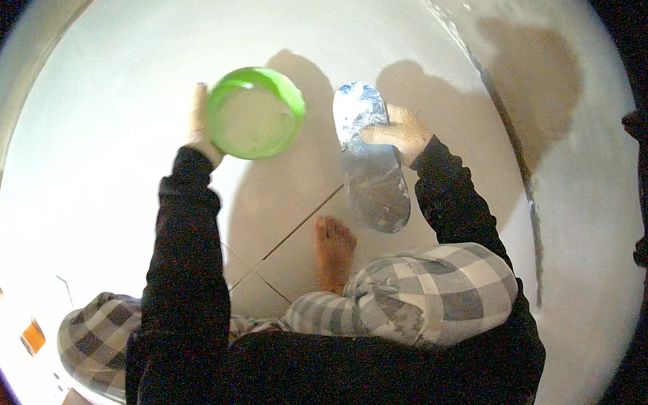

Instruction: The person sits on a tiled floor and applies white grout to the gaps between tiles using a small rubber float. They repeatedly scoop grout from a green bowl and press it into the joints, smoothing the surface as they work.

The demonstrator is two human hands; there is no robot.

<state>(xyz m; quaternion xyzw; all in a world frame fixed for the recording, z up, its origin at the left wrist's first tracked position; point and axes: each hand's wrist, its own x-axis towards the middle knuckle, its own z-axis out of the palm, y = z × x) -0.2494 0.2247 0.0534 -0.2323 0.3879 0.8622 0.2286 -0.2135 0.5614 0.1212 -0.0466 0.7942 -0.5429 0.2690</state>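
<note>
At the upper left, my left hand holds a round green bowl by its left side, the fingers mostly behind it. The bowl is tipped toward me, and a pale, creamy white mass fills its bottom. To the right of it, my right hand grips a long, flat, round-ended piece by its right edge, thumb across the front. Its upper part is blue smeared with white, its lower part grey; I cannot tell its exact kind. A gap separates it from the bowl.
A smooth pale wall stretches ahead, meeting another wall at a corner on the right. Below are floor tiles with dark joints, my bare foot and my checked trouser knees. A small orange object is at the lower left.
</note>
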